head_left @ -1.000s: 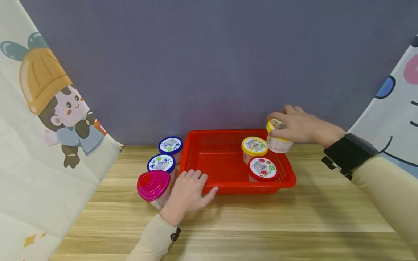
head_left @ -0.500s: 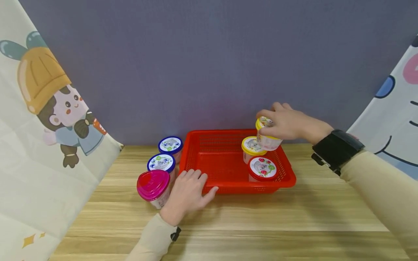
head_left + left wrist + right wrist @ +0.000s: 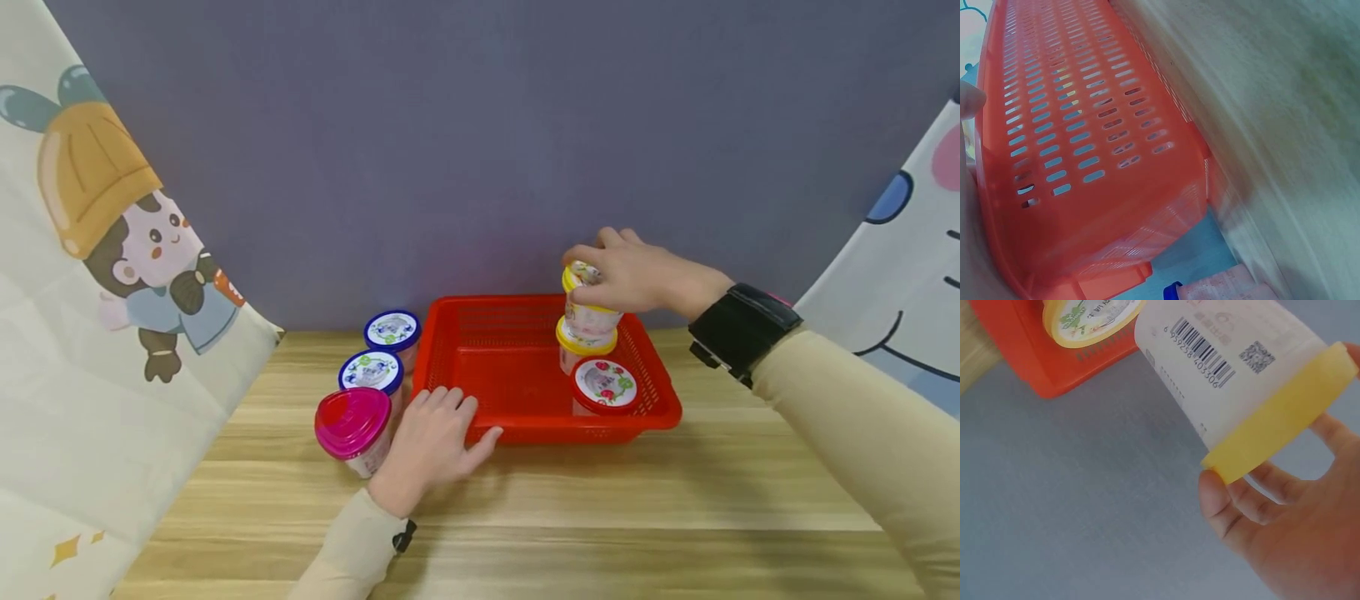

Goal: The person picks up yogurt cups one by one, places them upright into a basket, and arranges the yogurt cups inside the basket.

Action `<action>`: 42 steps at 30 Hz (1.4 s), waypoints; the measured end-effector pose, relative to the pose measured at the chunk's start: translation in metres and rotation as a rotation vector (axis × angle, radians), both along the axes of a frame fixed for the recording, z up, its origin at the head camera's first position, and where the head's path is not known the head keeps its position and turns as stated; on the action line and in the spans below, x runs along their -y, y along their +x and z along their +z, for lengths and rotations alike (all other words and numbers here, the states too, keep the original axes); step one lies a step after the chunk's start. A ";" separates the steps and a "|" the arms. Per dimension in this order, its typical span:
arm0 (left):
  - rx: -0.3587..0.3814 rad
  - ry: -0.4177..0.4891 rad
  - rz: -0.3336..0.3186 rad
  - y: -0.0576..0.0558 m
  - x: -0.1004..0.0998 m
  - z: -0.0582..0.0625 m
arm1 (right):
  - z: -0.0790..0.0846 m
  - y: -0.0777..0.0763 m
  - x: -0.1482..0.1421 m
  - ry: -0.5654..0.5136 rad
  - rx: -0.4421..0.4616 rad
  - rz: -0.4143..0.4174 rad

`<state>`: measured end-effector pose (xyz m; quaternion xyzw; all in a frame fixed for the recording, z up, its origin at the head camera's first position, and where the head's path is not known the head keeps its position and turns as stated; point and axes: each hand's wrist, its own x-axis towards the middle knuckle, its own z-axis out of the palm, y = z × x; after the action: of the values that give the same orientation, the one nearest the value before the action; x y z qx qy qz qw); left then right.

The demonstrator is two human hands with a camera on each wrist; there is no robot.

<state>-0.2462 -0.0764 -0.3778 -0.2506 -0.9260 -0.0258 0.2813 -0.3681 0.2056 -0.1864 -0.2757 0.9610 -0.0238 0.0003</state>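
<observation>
My right hand (image 3: 645,279) pinches a small paper cup with a yellow lid (image 3: 1210,369) by its lid rim, fingers spread around the lid's edge. The cup is upright above the red plastic basket (image 3: 491,429), its base overlapping the lid of a second yellow-lidded cup (image 3: 573,361) in the head view. In front of that one, inside the basket, sits a red-lidded cup (image 3: 604,383). My left hand (image 3: 427,446) rests on the basket's front left rim, fingers laid over it and thumb stretched out along the front. Part of that hand shows at the left wrist view's edge.
Left of the basket stand two blue-lidded cups (image 3: 371,371) and, nearest, a cup with a pink domed lid (image 3: 352,423). The wooden table (image 3: 600,517) meets a grey backdrop (image 3: 480,150) right behind the basket. Printed cloths (image 3: 45,350) hang at both sides.
My right hand has carried the yellow-lidded cup leftward, from the basket's back right corner to over the other yellow-lidded cup. My left hand has stayed on the rim.
</observation>
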 end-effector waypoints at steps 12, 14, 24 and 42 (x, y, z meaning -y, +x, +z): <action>-0.027 -0.002 -0.002 0.000 0.002 -0.001 | -0.008 -0.003 0.021 0.023 -0.024 0.054; -0.032 -0.002 -0.006 0.001 0.003 -0.001 | -0.010 -0.002 0.024 0.025 -0.032 0.058; -0.020 -0.007 -0.013 0.006 0.009 -0.001 | -0.020 0.002 0.043 0.013 -0.048 0.072; -0.010 -0.019 -0.006 0.004 0.002 -0.003 | -0.039 -0.014 0.059 -0.021 -0.022 0.102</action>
<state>-0.2425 -0.0785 -0.3806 -0.2560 -0.9241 -0.0165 0.2833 -0.3823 0.1462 -0.2250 -0.3243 0.9454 -0.0308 -0.0121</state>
